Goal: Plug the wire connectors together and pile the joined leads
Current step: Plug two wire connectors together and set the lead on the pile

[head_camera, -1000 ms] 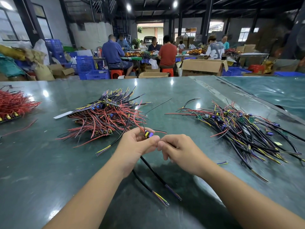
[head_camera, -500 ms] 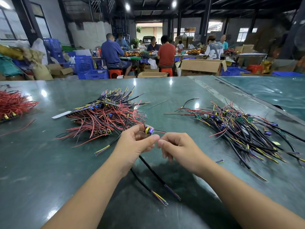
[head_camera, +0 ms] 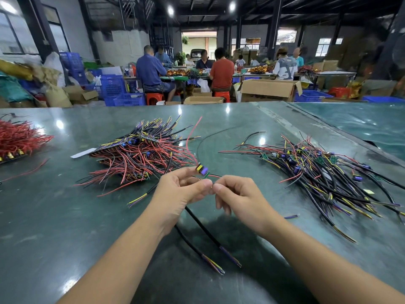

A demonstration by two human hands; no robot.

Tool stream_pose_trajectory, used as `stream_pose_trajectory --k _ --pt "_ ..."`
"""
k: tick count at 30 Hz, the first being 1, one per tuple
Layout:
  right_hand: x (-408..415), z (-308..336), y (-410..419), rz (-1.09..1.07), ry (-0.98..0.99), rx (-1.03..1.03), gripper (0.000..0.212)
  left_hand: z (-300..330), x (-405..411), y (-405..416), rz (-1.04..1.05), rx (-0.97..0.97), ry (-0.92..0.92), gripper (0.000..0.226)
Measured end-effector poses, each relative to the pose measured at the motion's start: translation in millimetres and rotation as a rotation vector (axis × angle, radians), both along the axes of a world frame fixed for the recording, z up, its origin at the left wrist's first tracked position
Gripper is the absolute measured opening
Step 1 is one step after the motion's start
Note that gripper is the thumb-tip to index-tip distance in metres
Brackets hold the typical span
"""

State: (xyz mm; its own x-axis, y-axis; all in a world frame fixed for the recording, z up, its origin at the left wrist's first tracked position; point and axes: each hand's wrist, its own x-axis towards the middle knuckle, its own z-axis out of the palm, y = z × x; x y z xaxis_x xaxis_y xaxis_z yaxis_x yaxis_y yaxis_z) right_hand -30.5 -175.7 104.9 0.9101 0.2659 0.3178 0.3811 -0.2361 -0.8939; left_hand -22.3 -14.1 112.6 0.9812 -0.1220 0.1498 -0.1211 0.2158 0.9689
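My left hand (head_camera: 178,191) pinches a small part (head_camera: 202,170) with a yellow and black block, a purple piece and a green board, its red wire (head_camera: 192,137) curving up. My right hand (head_camera: 238,196) meets the left hand fingertip to fingertip and pinches something too small to make out at the joint. Two black cables (head_camera: 206,235) with stripped coloured ends hang from my hands toward me over the table. A pile of red and black leads (head_camera: 140,156) lies left of my hands. A looser heap of black leads (head_camera: 324,172) spreads out on the right.
The green glossy table (head_camera: 65,216) carries a bundle of red wires (head_camera: 17,139) at the far left edge. A white label (head_camera: 82,153) pokes out of the left pile. A second table (head_camera: 361,126) adjoins on the right. People sit working at benches behind, among boxes and blue crates.
The red wire on the held part has swung up above the left pile. Both hands stay pressed together at the same spot.
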Motion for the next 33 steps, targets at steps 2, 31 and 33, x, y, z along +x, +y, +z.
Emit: stream_pose_trajectory --k 2,31,33 --pt "0.9 -0.5 2.0 -0.030 -0.040 0.041 0.025 0.3 0.7 -0.2 0.013 -0.036 -0.005 0.045" --pt "-2.9 -0.7 -0.4 -0.057 -0.266 -0.549 0.018 9.3 14.3 21.3 0.417 -0.191 -0.058 0.043" --pt "-1.8 -0.5 -1.4 -0.071 -0.318 -0.540 0.018 9.8 17.6 28.8 0.491 -0.255 -0.044 0.043"
